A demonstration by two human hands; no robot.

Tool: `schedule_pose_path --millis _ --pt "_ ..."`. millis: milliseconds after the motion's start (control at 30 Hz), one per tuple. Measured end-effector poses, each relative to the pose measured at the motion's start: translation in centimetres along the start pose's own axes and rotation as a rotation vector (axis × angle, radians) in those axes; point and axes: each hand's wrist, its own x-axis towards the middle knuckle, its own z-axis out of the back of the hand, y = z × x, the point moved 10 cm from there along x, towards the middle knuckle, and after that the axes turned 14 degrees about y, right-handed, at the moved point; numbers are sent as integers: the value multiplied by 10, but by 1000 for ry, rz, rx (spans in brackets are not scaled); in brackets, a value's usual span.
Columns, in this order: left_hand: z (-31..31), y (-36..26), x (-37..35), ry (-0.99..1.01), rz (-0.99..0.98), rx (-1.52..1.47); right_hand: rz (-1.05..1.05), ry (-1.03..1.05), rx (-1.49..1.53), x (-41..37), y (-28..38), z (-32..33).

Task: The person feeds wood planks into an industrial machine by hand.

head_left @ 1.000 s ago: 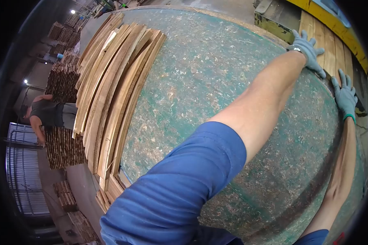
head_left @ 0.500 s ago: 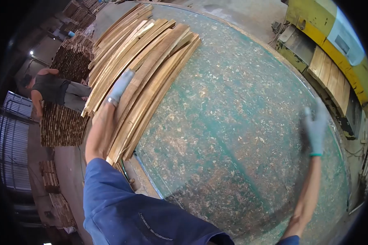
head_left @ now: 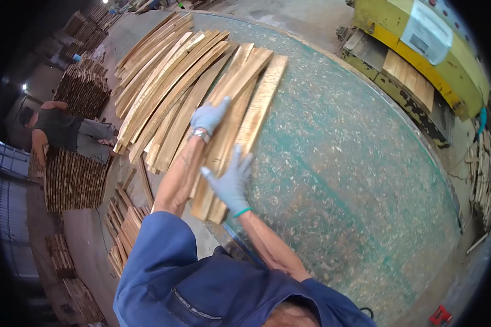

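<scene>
My left hand (head_left: 208, 116), in a grey glove with a watch at the wrist, lies over the wooden boards (head_left: 202, 82) with its fingers stretched along one of them. Lower down, my right hand (head_left: 232, 182), also gloved, has its thumb and fingers spread at the lower part of the rightmost boards. The outermost board (head_left: 264, 103) slants along the right side of the group. The boards lie side by side, some overlapping, on the worn green table (head_left: 338, 163).
A yellow-green machine (head_left: 420, 49) stands at the upper right, with wooden boards (head_left: 406, 79) in its opening. At the left, a person (head_left: 65, 128) is beside stacked wood (head_left: 76, 177). More wood pieces (head_left: 128, 231) lie below the table's left edge. Something red (head_left: 439, 315) shows at lower right.
My right hand has come from the far right of the table over to the boards. My left hand has shifted right, and the right-hand boards are now more spread out.
</scene>
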Motion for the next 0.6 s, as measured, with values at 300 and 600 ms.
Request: schedule_pose_path --millis 300,600 --pt "-80 -116 -100 181 -246 -125 -67 -368 -209 -68 -51 102" --pt "-158 -192 -206 398 -636 -547 -282 -547 -23 -209 -159 213"
